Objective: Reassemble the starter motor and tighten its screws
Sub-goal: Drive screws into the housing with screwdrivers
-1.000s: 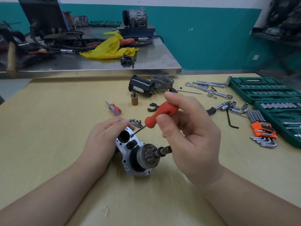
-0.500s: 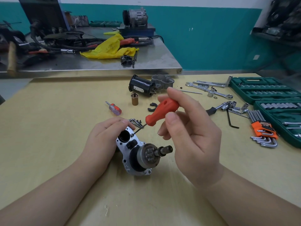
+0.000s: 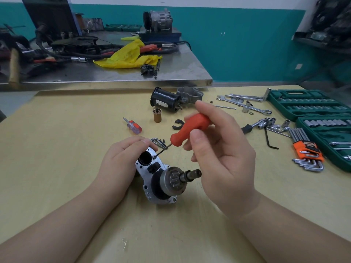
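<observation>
**Screwdriver tip on a motor screw**

Head view: The motor (image 3: 161,179) lies on the yellow table (image 3: 57,139), in the middle, close to the person. It is a silver plate with a round hole, a black part, and a gear with a short shaft that points to the right.

The left hand (image 3: 121,160) grips the motor from its left side. Its fingers curl over the top edge of the plate.

The right hand (image 3: 218,149) is to the right of the motor and above it. It pinches the red screwdriver (image 3: 188,130) between thumb and fingers. The thin metal tip slants down to the left and touches a screw (image 3: 154,156) on the plate, just beside the round hole.

Just behind the motor lie some loose screws (image 3: 158,141). A bit farther back are a small screwdriver (image 3: 133,126), a brown tube (image 3: 157,115) standing up, and a black clip (image 3: 177,125). Behind those lies a black can (image 3: 166,101) next to a gray casing (image 3: 190,94).

Far to the right of the motor are wrenches (image 3: 245,105), sockets (image 3: 271,124), orange-held hex keys (image 3: 307,150) and green tool cases (image 3: 307,105). Well behind the motor is a metal bench (image 3: 180,73) with a yellow cloth (image 3: 129,56) on it.
</observation>
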